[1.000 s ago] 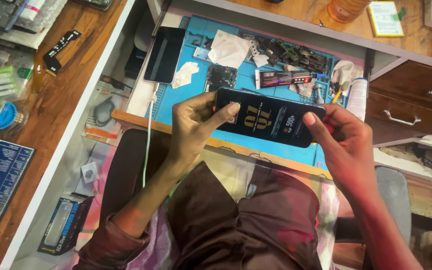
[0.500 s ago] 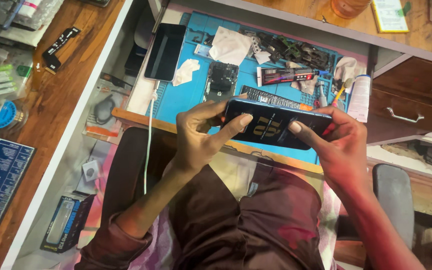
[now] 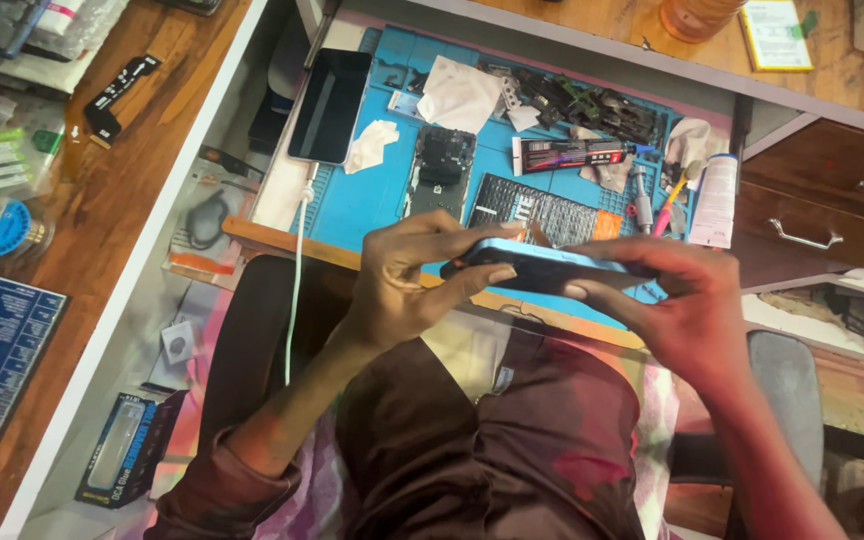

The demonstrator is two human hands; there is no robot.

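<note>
Wooden worktop [image 3: 142, 130] runs along the left, littered with packets and a black flex strip [image 3: 117, 92]. Beside it an open drawer holds a blue mat [image 3: 372, 195] crowded with repair bits. On the mat's left edge lies a dark phone [image 3: 330, 105], screen up, with a white cable [image 3: 297, 270] plugged into its near end and hanging down past the drawer front. Near the mat's middle sit a small black board [image 3: 442, 160], a white cloth [image 3: 457, 92] and a flat black keypad-like part [image 3: 532, 208]. Farther right lie a glue tube [image 3: 567, 153] and a white bottle [image 3: 714, 200].

Above the person's lap, just in front of the drawer edge, both hands hold a blue handset [image 3: 542, 270] nearly edge-on to the camera, tilted so its thin side shows. Left hand [image 3: 407, 275] is curled round the handset's left end, thumb pressed on the near edge and fingers arched over the top. Right hand [image 3: 677, 300] clasps the right end, fingers wrapped over the far side and thumb along the near edge.
</note>
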